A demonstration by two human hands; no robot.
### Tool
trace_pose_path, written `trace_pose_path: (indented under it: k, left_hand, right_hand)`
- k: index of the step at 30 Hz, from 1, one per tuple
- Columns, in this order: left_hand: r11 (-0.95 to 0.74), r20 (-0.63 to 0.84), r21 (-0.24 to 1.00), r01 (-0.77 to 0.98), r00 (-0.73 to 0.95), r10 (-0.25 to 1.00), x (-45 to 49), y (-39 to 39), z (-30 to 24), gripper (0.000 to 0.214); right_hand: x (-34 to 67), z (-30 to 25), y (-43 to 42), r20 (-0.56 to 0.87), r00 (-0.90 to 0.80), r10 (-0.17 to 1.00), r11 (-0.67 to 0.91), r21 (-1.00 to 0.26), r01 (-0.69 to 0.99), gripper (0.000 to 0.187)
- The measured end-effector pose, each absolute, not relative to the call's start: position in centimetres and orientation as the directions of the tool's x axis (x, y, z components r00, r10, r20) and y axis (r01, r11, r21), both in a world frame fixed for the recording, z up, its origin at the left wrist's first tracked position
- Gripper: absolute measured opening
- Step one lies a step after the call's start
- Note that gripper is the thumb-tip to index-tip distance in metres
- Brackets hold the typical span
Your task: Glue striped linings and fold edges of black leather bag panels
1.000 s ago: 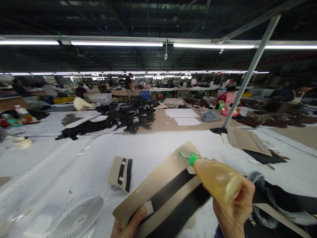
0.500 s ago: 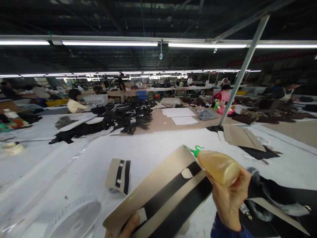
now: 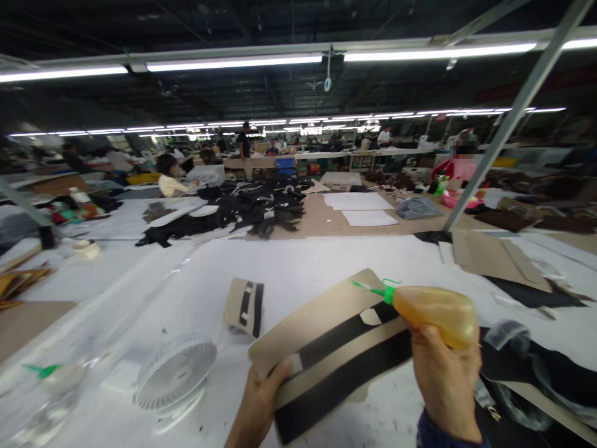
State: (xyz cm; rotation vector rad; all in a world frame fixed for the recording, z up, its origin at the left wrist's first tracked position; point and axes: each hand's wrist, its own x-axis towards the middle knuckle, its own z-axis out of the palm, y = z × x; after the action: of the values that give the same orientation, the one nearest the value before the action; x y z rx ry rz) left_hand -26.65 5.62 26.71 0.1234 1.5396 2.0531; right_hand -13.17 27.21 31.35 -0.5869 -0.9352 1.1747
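Observation:
My left hand point(image 3: 263, 398) grips the lower left end of a beige panel point(image 3: 321, 311) that carries two black strips and small pale patches. The thumb lies on top of the panel; the other fingers are mostly hidden beneath. My right hand point(image 3: 445, 367) is wrapped round a squeeze bottle point(image 3: 433, 308) of amber liquid, tipped nearly level. Its green nozzle point(image 3: 370, 287) points left, over the panel's upper right part; whether the tip touches the surface I cannot tell. A smaller beige piece with black strips point(image 3: 240, 308) stands on the white table, left of the panel.
A white fan point(image 3: 180, 373) stands at front left, beside another green-tipped bottle point(image 3: 58, 376). Black material with clear plastic point(image 3: 522, 367) lies at right. Beige sheets point(image 3: 499, 258) rest near a slanted metal post point(image 3: 517, 118). Black pieces point(image 3: 242, 208) are heaped farther back, where people sit and stand.
The camera view has swung left and tilted down. The bottle has turned closer to level, and its nozzle now lies farther in over the panel. More of my left hand shows.

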Motion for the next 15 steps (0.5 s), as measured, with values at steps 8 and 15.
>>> trace_pose_path:
  k: [8,15]
  left_hand:
    - [-0.073,-0.224,0.967,-0.245,-0.949,0.220,-33.8,14.1,20.1,0.019]
    - [0.221,-0.190,0.963,-0.157,-0.972,0.137,-39.0,18.4,16.2,0.040]
  right_hand:
    - [-9.1,26.9,30.0,0.001,-0.165,0.986,-0.104,-0.774,-0.624,0.048]
    - [-2.4,16.1,31.4,-0.228,-0.095,0.969,-0.237,-0.752,-0.615,0.041]
